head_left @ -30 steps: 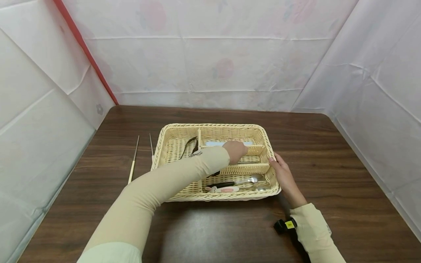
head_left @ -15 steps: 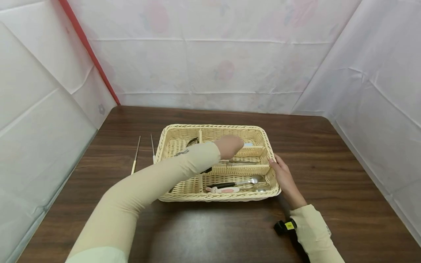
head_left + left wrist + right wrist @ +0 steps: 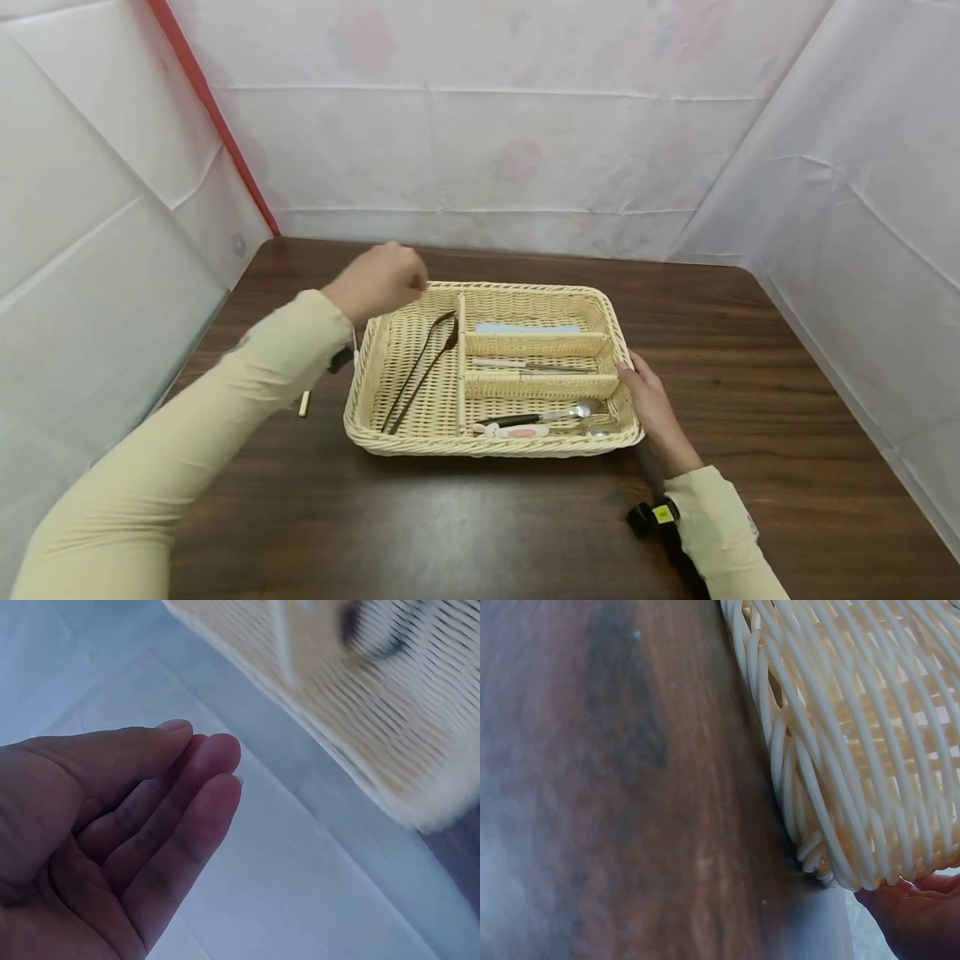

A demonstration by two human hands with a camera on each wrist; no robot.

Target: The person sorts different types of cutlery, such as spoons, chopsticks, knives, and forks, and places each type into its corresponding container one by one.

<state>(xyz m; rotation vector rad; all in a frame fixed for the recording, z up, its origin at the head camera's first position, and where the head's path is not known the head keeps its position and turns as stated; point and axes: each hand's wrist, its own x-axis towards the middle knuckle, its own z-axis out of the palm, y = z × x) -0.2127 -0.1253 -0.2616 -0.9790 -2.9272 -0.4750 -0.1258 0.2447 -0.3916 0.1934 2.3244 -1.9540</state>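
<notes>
A cream woven basket [image 3: 420, 446] with several compartments stands on the table. My right hand [image 3: 652, 412] grips its right rim, thumb over the edge; in the right wrist view only part of that hand shows at the basket's underside corner. My left hand [image 3: 381, 279] is over the back left corner, holding nothing; the left wrist view shows its fingers loosely bent and the thumb near the fingertips. Two slim dark utensils [image 3: 420, 375], like tongs, lie in the left compartment. Slim metal sticks with pale handles [image 3: 498, 363] lie in the middle right one.
A pale blue flat piece [image 3: 527, 328] lies in the back right compartment. In front are a black-handled spoon [image 3: 517, 419] and a rabbit-handled utensil [image 3: 517, 432]. Left of the basket, a pale stick end [image 3: 303, 404] shows beside the left arm. Fabric walls [image 3: 525, 125] bound the table.
My left hand has left the right-hand compartments and moved left, to over the basket's back left corner. My right hand stays on the right rim.
</notes>
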